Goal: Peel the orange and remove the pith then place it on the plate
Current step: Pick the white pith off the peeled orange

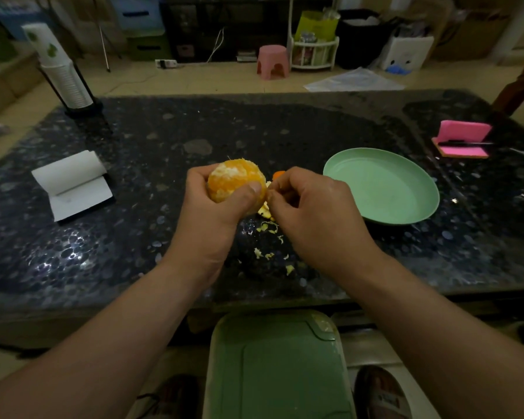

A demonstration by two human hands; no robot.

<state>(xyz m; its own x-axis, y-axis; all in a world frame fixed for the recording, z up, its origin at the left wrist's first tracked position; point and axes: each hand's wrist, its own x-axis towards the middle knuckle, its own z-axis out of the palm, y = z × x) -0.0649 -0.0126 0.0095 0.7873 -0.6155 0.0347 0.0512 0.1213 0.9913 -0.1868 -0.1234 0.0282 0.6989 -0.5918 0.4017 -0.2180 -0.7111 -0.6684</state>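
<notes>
A long bench [285,131] with a dark, glossy top speckled like polished pebbles fills the middle of the room. At its near edge, below the person's arms, is a pale green plastic bin lid [279,358], probably put there to catch waste.

To the right of the hands lies a round, shallow, mint-green plate [384,186], smooth and holding nothing. It is near enough to take the fruit when it is ready.

The left hand [212,204] wraps its fingers and thumb round the orange [233,179] and holds it up over the middle of the bench, with the bare top turned toward the person so it can be seen. The right hand [312,207] is curled, thumb and fingertips pressed together at the fruit's right side. It seems to be pinching a pith strip [268,189], though the grip itself is partly hidden.

The orange has no peel on the side that shows. Its flesh is bright, with rough white patches clinging to it, so the cleaning looks well along but unfinished.

Pale yellow scraps [268,228], curled and ragged, lie scattered on the bench just beneath the hands.
</notes>
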